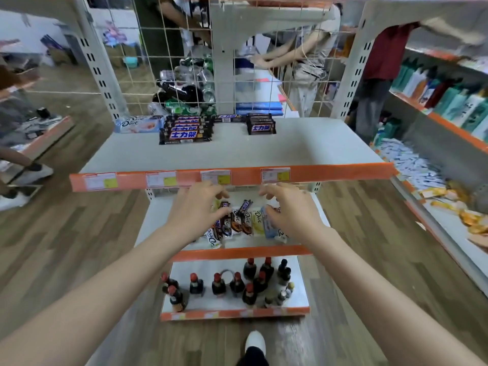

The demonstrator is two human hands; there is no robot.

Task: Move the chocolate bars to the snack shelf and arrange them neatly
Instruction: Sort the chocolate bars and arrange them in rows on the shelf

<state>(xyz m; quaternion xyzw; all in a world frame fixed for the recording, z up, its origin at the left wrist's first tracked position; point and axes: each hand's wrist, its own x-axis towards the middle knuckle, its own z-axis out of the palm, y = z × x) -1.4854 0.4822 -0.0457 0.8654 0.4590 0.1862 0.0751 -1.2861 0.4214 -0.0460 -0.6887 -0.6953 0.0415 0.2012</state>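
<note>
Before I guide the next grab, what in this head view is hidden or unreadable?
- Back of the white middle shelf: hidden by the orange-edged top shelf.
- Mixed chocolate bars: partly covered by the left hand and right hand; either grip unclear.
- Yellow-and-white price tags: blurred.
- Dark red-capped bottles: labels too small.

A single wide-angle camera on the person's head looks forward and steeply down, close to a white metal shelf unit with orange edge strips (229, 177), its three tiers stacked in view; wood-plank floor (79, 233) and the wearer's white shoe (255, 342) show directly below
</note>
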